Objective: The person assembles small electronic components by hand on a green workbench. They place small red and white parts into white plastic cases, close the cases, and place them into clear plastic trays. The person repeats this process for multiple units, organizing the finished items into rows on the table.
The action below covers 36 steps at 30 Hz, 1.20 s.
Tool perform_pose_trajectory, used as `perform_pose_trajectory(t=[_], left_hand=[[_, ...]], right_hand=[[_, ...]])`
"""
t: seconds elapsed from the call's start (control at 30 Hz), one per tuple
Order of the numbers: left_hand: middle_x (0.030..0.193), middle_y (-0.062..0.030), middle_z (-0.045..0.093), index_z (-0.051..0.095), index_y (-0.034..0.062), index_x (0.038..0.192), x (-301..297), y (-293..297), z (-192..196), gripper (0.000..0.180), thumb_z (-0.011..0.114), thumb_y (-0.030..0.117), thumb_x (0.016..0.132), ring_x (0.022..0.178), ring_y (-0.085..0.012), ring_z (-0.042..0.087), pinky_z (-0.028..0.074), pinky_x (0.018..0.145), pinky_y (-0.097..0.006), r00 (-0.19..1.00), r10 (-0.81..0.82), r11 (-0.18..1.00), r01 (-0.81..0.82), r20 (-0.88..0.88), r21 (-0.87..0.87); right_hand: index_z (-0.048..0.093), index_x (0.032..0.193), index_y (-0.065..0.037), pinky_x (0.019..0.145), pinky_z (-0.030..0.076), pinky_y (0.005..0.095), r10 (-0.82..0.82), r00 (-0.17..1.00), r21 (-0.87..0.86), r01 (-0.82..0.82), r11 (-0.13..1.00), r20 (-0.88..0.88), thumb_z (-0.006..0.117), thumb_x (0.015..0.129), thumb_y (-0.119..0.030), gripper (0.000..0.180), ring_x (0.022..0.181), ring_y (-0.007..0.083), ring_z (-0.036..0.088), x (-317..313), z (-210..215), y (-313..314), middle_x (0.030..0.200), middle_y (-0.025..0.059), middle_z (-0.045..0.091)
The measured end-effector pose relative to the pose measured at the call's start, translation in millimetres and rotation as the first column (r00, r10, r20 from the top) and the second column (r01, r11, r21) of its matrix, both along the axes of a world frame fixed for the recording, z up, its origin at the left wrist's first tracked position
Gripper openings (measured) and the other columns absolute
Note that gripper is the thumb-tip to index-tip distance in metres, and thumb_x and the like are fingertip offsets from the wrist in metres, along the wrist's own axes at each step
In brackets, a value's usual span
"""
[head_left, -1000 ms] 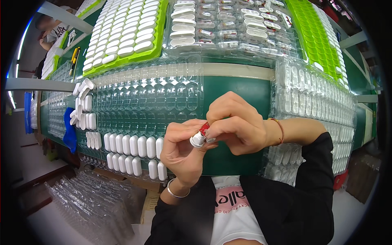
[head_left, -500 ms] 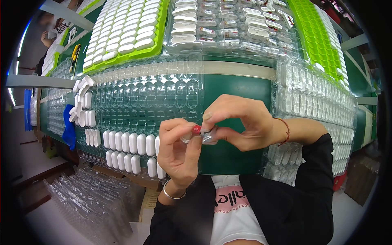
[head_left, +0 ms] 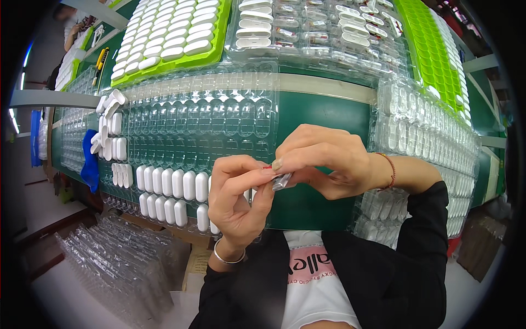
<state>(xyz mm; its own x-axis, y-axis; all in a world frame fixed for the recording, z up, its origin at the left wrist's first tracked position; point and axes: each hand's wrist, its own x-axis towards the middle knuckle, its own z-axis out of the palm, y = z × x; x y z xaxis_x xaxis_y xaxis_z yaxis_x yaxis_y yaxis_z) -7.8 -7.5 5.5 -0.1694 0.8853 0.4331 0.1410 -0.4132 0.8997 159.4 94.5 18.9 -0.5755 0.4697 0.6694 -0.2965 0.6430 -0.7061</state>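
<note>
Close together above the green table, my left hand (head_left: 236,200) and my right hand (head_left: 327,164) both pinch a small clear plastic piece (head_left: 281,181). A bit of a red part (head_left: 267,167) shows between the fingertips; the rest of both is hidden by the fingers. Beside my left hand, white rounded-end cases (head_left: 189,186) stand in rows in a clear moulded tray (head_left: 203,118). Part of one case peeks out behind the left fingers.
A green tray of white cases (head_left: 183,41) lies at the far left. At the far middle, clear trays (head_left: 312,41) hold open white shells and small parts. Stacked clear trays (head_left: 433,118) stand at the right. Loose white shells (head_left: 113,101) and a blue cloth (head_left: 89,162) lie at the left.
My right fingers have come in against the left fingertips. They now cover most of the red part, which showed more plainly before. The whole view has shifted slightly.
</note>
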Motion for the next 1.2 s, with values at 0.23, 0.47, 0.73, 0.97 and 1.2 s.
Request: perform_pose_trajectory(t=[0.23,0.47,0.73,0.97,1.2], left_hand=[[0.103,-0.0135,0.053,0.070,0.0012,0.101,-0.2,1.9,3.0,0.025,0.066,-0.011,0.080,0.089,-0.0204,0.060,0.053,0.073,-0.027,0.999,-0.044,0.999,0.045,-0.027,0.025],[0.110,-0.0148,0.048,0.072,0.0011,0.108,1.8,-1.5,3.0,0.030,0.063,-0.012,0.082,0.092,-0.0230,0.061,0.057,0.076,-0.030,0.965,0.064,0.991,-0.031,-0.255,0.128],[0.107,-0.0175,0.054,0.065,-0.0035,0.113,14.1,1.3,3.4,0.024,0.058,-0.006,0.090,0.090,-0.0218,0.057,0.049,0.075,-0.029,0.972,0.130,0.990,-0.115,-0.196,0.087],[0.107,-0.0178,0.054,0.047,-0.0068,0.132,17.2,2.6,-2.5,0.044,0.058,-0.007,0.089,0.091,-0.0214,0.058,0.050,0.077,-0.030,0.928,0.216,0.960,-0.145,-0.305,0.239],[0.110,-0.0177,0.052,0.052,-0.0059,0.122,13.6,-1.9,-5.1,0.036,0.061,-0.008,0.088,0.092,-0.0235,0.058,0.052,0.082,-0.031,0.975,0.179,0.981,-0.167,-0.131,0.098]], right_hand=[[0.064,0.102,0.000,0.068,0.054,0.0326,-0.003,0.999,-0.049,0.005,0.999,0.047,0.074,0.071,0.011,0.035,0.082,0.0258,0.066,1.2,3.7,-1.0,0.093,0.0126,0.067],[0.063,0.099,-0.002,0.068,0.053,0.0296,0.034,0.999,-0.219,-0.026,0.975,0.033,0.074,0.073,0.006,0.029,0.080,0.0212,0.066,3.6,1.6,0.9,0.094,0.0102,0.066],[0.058,0.103,-0.002,0.075,0.052,0.0320,0.018,0.998,-0.259,-0.031,0.965,-0.053,0.072,0.074,0.015,0.036,0.088,0.0219,0.064,4.8,-5.9,-2.3,0.098,0.0159,0.065],[0.057,0.102,-0.003,0.076,0.052,0.0322,0.008,0.999,-0.328,-0.019,0.945,-0.035,0.075,0.075,0.011,0.035,0.090,0.0214,0.063,2.8,-11.0,-3.2,0.099,0.0141,0.062],[0.060,0.096,-0.007,0.089,0.045,0.0382,0.427,0.836,-0.778,-0.508,0.368,-0.344,0.078,0.079,-0.002,0.026,0.095,0.0223,0.057,2.8,-11.8,14.7,0.090,0.0070,0.059]])
